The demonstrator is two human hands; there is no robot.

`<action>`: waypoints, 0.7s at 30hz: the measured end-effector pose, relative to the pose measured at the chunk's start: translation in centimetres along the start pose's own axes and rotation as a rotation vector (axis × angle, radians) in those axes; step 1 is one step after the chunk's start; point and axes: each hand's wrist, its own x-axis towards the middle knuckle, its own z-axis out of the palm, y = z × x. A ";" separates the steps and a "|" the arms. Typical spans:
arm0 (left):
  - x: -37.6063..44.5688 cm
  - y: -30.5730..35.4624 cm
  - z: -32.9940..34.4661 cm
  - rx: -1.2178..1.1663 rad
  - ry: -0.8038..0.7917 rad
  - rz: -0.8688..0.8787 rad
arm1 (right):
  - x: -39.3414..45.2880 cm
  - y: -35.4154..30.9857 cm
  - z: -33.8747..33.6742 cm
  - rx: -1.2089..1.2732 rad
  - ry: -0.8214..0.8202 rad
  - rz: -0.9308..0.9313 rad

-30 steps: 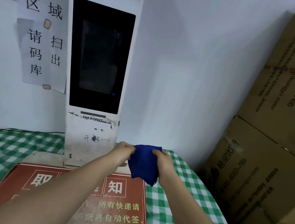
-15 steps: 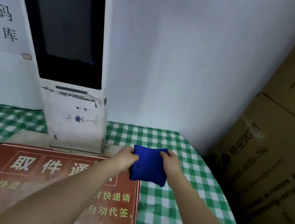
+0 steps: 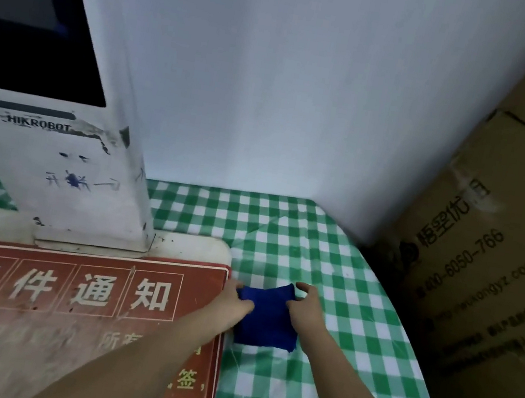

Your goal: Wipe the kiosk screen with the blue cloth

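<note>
The folded blue cloth [image 3: 265, 319] lies on the green checked tablecloth [image 3: 330, 262], just right of the red sign. My left hand [image 3: 233, 301] holds its left edge with the fingers curled on it. My right hand [image 3: 306, 305] pinches its upper right corner. The white kiosk [image 3: 60, 172] stands at the upper left. Only the lower right part of its dark screen [image 3: 29, 48] shows, well above and to the left of both hands.
A red sign [image 3: 62, 304] with white characters lies flat in front of the kiosk base. Stacked cardboard boxes [image 3: 488, 254] stand close on the right, past the table's edge. A white wall rises behind the table.
Both hands have brought the cloth down from mid-air onto the tablecloth. The view has tilted down and right, so most of the screen has left the frame.
</note>
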 end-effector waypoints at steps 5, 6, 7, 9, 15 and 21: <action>1.7 -0.8 0.4 0.074 -0.071 -0.030 | 1.4 1.5 0.8 0.025 -0.036 -0.023; 1.9 -0.9 0.4 0.080 -0.070 -0.036 | 1.6 1.8 0.9 0.033 -0.049 -0.025; 2.1 -0.9 0.5 0.086 -0.073 -0.040 | 1.7 2.0 1.1 0.047 -0.057 -0.025; 2.2 -1.0 0.9 0.091 -0.089 -0.058 | 1.9 2.5 1.4 0.065 -0.062 -0.022; 1.6 -0.3 1.7 0.191 -0.091 -0.105 | 2.6 2.6 1.0 0.077 -0.003 -0.051; -0.3 0.1 -0.9 0.156 -0.065 -0.102 | 1.7 1.6 -0.1 -0.034 -0.025 -0.044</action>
